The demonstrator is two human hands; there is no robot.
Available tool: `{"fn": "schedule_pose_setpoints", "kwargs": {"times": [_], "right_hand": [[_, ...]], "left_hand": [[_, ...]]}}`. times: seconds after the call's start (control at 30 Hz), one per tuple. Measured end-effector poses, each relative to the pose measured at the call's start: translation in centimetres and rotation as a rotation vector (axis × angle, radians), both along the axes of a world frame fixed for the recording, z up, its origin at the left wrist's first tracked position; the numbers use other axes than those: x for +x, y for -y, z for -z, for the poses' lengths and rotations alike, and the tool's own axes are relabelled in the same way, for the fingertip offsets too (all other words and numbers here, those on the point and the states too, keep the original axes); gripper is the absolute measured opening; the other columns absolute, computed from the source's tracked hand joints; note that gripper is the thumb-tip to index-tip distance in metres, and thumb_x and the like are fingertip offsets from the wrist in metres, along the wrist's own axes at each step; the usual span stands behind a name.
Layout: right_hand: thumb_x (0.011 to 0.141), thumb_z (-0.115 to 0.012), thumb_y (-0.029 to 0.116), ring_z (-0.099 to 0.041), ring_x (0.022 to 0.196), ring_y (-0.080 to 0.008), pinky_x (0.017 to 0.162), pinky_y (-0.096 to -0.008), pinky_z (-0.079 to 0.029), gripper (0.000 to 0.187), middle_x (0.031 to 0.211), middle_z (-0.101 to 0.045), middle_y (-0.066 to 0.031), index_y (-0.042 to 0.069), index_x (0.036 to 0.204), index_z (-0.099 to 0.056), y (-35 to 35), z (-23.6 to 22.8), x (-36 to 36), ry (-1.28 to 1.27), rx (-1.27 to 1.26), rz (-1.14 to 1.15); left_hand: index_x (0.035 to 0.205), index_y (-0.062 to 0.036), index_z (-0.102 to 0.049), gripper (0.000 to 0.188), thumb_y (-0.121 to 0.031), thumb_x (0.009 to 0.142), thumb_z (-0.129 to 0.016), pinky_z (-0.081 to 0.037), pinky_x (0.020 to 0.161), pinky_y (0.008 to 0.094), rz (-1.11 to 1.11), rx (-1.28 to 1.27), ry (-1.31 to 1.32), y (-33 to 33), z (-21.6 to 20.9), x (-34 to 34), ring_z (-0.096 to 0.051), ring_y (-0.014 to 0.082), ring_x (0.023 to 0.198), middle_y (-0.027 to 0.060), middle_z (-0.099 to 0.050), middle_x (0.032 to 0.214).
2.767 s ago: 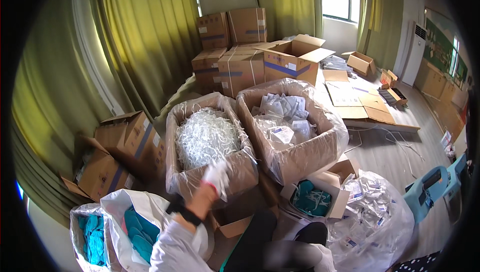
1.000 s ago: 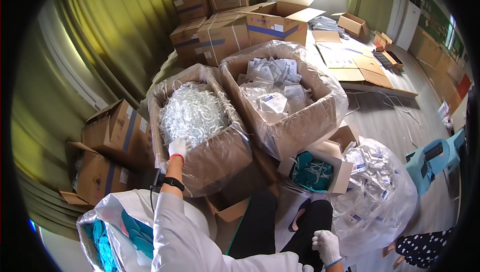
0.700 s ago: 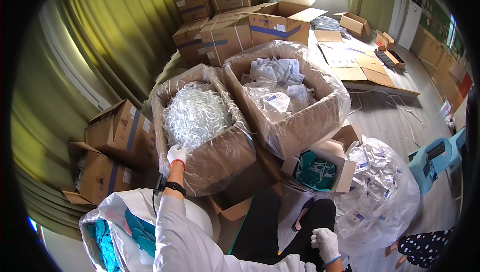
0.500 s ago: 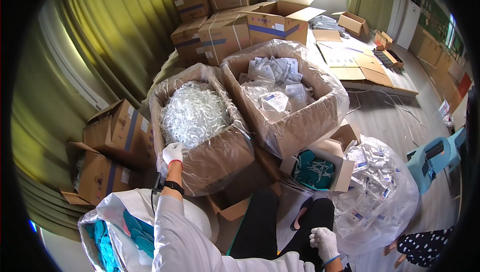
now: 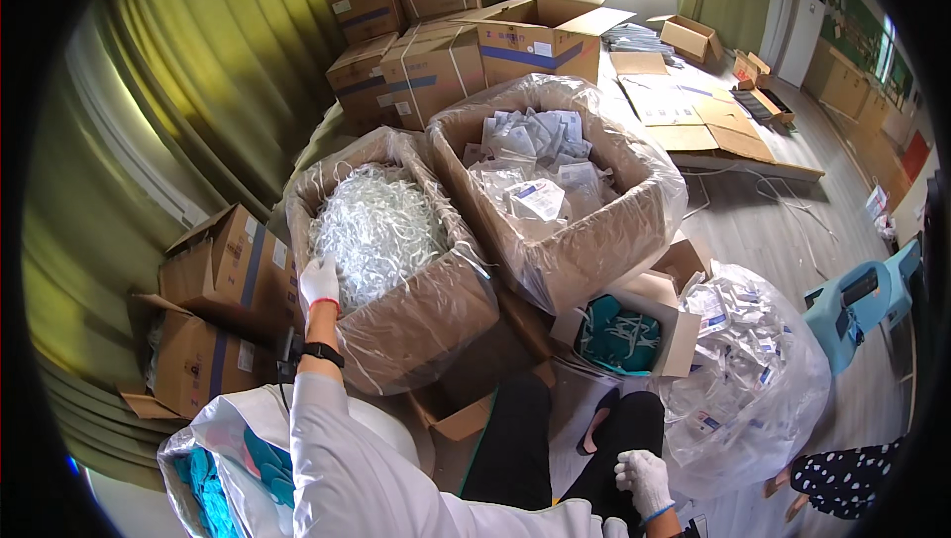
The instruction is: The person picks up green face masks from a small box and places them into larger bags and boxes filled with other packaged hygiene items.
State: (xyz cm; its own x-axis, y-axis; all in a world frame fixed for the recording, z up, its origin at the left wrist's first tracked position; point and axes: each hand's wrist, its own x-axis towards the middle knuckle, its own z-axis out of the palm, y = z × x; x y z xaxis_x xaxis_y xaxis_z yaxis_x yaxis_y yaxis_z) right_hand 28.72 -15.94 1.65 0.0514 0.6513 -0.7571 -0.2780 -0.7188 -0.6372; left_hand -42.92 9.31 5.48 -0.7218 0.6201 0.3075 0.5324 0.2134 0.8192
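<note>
My left hand point(image 5: 319, 281), in a white glove, reaches over the near left rim of a plastic-lined carton point(image 5: 421, 335). Its fingers blend into a heap of tangled white strips point(image 5: 376, 226), so I cannot make out whether it grips any. By my right thigh rests my right hand point(image 5: 642, 477), gloved too, its fingers curled in with nothing visible in them. Behind and to the right, a second lined carton point(image 5: 594, 246) holds clear flat packets point(image 5: 540, 199). A small open box point(image 5: 679, 345) contains teal pieces with white straps point(image 5: 618, 335).
A clear bag point(image 5: 792, 409) full of printed packets stands to my right, near a light-blue plastic chair point(image 5: 852, 310). Stacked cartons point(image 5: 436, 67) are behind. Open boxes point(image 5: 233, 261) and a white bag with teal items point(image 5: 213, 414) sit left. Another person's dotted garment point(image 5: 842, 479) shows lower right.
My left hand has moved left and slightly up along the carton's rim. The view has shifted a little. My right hand stays curled by my thigh.
</note>
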Motion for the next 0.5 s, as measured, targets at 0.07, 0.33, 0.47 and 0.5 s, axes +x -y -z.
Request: {"fn": "schedule_pose_setpoints", "kwargs": {"times": [0.07,0.33,0.47,0.5], "right_hand": [[0.095,-0.057,0.016,-0.060,0.058,-0.0171,0.049,-0.0286,-0.050,0.022,0.079,-0.065,-0.0129,-0.004,0.102,-0.062,-0.2,-0.1,-0.1,0.004,0.003,-0.003],[0.096,-0.057,0.017,-0.060,0.057,-0.0156,0.049,-0.0282,-0.049,0.022,0.078,-0.065,-0.0114,-0.002,0.102,-0.063,0.0,-0.4,-0.3,0.043,-0.008,0.017],[0.096,-0.057,0.018,-0.059,0.056,-0.0145,0.049,-0.0274,-0.049,0.021,0.077,-0.065,-0.0093,-0.001,0.100,-0.064,-0.1,-0.3,-0.3,0.052,-0.019,-0.009],[0.096,-0.057,0.018,-0.058,0.056,-0.0141,0.049,-0.0271,-0.049,0.021,0.076,-0.065,-0.0086,0.000,0.100,-0.065,-0.1,-0.4,-0.1,0.072,-0.029,-0.010]], "left_hand": [[0.116,-0.0117,-0.070,0.027,-0.019,0.091,-0.063,-0.050,0.052,0.0353,0.048,0.063,0.057,-1.8,-1.0,-0.2,-0.069,0.0231,0.064,0.0209,-0.071,0.097],[0.125,-0.0154,-0.067,0.042,-0.020,0.084,-0.068,-0.054,0.089,0.0420,-0.177,-0.456,-0.492,-0.4,-10.0,7.9,-0.069,0.0317,0.103,0.0162,-0.072,0.110],[0.121,-0.0169,-0.070,0.047,-0.030,0.077,-0.075,-0.053,0.091,0.0420,-0.211,-0.559,-0.515,0.1,-9.4,8.6,-0.069,0.0322,0.103,0.0131,-0.073,0.108],[0.122,-0.0185,-0.070,0.049,-0.033,0.076,-0.076,-0.053,0.091,0.0423,-0.186,-0.582,-0.543,-0.2,-8.5,8.5,-0.069,0.0323,0.102,0.0125,-0.073,0.108]]}}
